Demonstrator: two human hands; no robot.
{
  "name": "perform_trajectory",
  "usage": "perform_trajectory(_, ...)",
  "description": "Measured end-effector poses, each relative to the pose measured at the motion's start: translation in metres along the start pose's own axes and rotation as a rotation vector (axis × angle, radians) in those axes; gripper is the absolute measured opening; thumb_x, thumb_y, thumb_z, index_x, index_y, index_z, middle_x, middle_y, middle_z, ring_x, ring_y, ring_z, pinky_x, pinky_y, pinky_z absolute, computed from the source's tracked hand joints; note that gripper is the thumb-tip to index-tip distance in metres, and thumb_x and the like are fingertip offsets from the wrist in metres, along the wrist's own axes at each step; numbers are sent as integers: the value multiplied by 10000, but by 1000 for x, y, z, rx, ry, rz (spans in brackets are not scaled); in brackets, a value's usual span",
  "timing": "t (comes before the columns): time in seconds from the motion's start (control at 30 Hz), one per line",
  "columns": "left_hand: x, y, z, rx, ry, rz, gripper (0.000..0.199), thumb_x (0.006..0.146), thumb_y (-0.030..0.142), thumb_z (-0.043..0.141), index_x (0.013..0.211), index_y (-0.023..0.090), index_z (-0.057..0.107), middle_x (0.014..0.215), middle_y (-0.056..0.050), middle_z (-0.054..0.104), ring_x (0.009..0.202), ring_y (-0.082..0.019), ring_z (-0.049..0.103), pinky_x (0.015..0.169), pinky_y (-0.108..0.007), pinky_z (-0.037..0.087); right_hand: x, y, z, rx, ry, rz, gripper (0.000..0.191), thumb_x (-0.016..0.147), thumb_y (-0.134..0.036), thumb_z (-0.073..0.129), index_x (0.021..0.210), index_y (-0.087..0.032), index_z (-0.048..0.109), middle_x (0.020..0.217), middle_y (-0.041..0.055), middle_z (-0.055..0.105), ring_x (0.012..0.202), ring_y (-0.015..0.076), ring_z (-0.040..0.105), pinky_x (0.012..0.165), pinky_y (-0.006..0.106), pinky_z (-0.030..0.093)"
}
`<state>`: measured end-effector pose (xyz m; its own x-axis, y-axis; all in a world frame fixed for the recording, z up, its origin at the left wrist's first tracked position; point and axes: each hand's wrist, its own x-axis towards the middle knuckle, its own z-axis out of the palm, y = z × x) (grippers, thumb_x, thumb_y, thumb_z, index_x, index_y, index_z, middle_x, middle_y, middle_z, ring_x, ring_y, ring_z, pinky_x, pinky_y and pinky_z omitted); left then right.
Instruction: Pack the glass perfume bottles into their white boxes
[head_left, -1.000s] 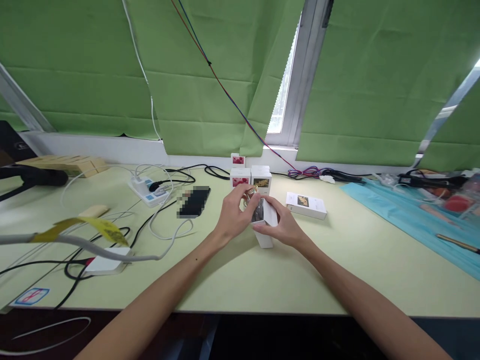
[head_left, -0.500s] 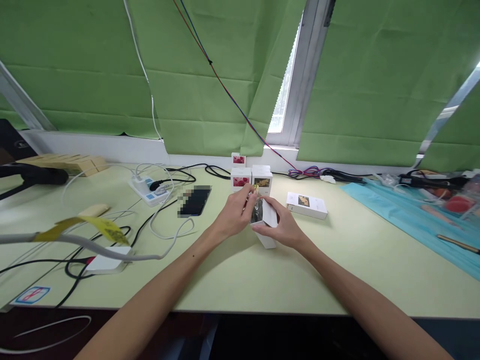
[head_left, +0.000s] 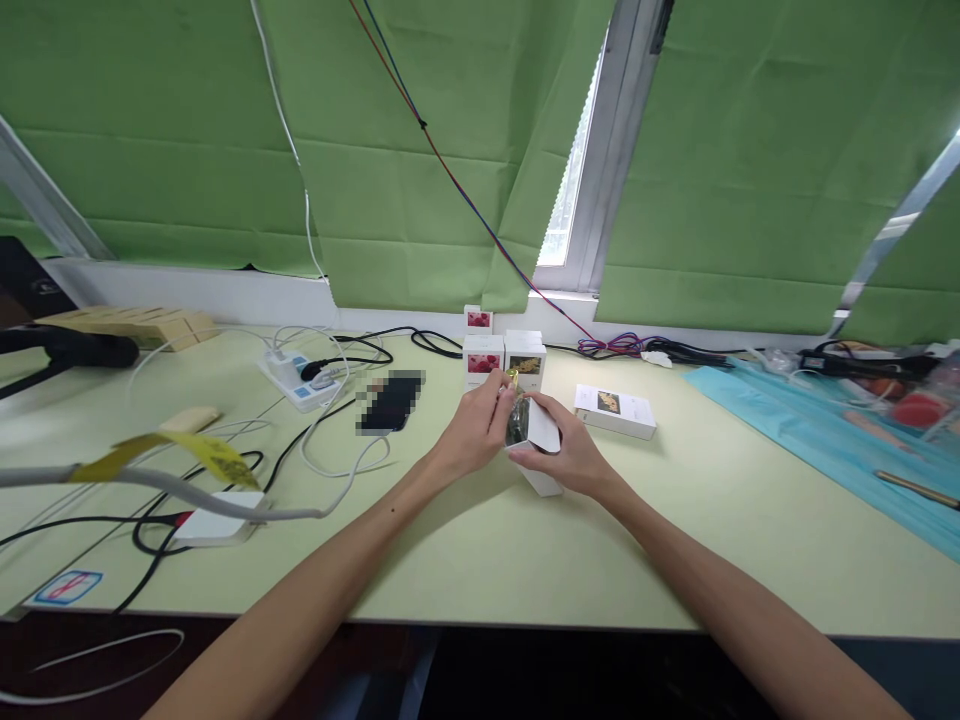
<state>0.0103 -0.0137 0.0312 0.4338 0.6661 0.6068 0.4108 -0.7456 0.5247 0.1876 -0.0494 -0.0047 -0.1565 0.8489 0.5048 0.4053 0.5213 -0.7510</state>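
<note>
Left hand (head_left: 474, 428): Reaching in from the left, it brings its fingers together in a pinch on a gold-coloured piece (head_left: 513, 378) at the mouth of an open white box (head_left: 541, 428); the exact grip is partly hidden by the hand itself.

Right hand (head_left: 568, 447): Fingers and thumb are parted to the width of the open white box and clasp it by its sides.

Open white box: Held tilted above the middle of the pale surface (head_left: 465, 570), with dark, glossy contents (head_left: 517, 424) showing at its mouth; whether its lower end touches the surface cannot be told.

Behind the hands: A white box with a red picture (head_left: 482, 364) and a white box with a yellow picture (head_left: 527, 362) stand side by side, with a smaller white box (head_left: 478, 320) just behind.

Right of the hands: A flat white box (head_left: 615, 411) lies near the right hand; farther off, a blue sheet (head_left: 795, 430) spreads across the surface.

Left of the hands: A dark phone (head_left: 394, 405), partly pixelated, rests near a white power strip (head_left: 296, 382) ringed by cables.

Backdrop: Green curtains (head_left: 420, 200) hang over the window.
</note>
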Motion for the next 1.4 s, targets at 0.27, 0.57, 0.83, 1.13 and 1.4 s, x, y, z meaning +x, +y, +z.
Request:
perform_trajectory(0.27, -1, -3, 3, -32, 0, -32, 214, 1036, 360, 324, 910, 219, 423, 683, 32, 491, 549, -118, 450, 554, -247, 329, 0, 1, 0, -11, 7, -36, 676, 728, -437, 810, 1300, -203, 538, 1254, 106, 649, 1095, 277, 636, 938, 409, 531)
perform_trajectory(0.57, -2, -2, 4, -44, -1, -33, 234, 1036, 378, 313, 917, 216, 434, 720, 18, 510, 569, -122, 464, 559, -247, 343, 0, -3, -2, 12, -11, -16, 673, 726, -413, 816, 1302, -210, 533, 1258, 105, 644, 1100, 275, 634, 938, 407, 535)
perform_trajectory(0.83, -2, -2, 5, -62, -9, -41, 225, 1034, 373, 317, 915, 216, 426, 743, 14, 522, 579, -123, 461, 565, -247, 344, 1, -1, -2, 3, -7, -18, 675, 726, -419, 813, 1300, -201, 532, 1267, 105, 645, 1102, 269, 635, 940, 397, 532)
perform_trajectory(1.13, -3, -3, 8, -65, 9, -61, 233, 1031, 387, 317, 919, 217, 430, 723, 22, 517, 567, -119, 455, 554, -245, 334, 1, -1, -3, -14, -12, -22, 678, 726, -412, 813, 1306, -201, 534, 1267, 109, 647, 1112, 275, 634, 944, 403, 531)
perform_trajectory(1.4, -3, -1, 9, -180, 3, -145, 276, 1020, 448, 364, 895, 219, 454, 698, 36, 497, 579, -115, 450, 563, -240, 354, 3, 1, -8, -71, -22, 17, 700, 698, -428, 826, 1299, -195, 552, 1201, 101, 679, 1040, 276, 655, 902, 409, 542)
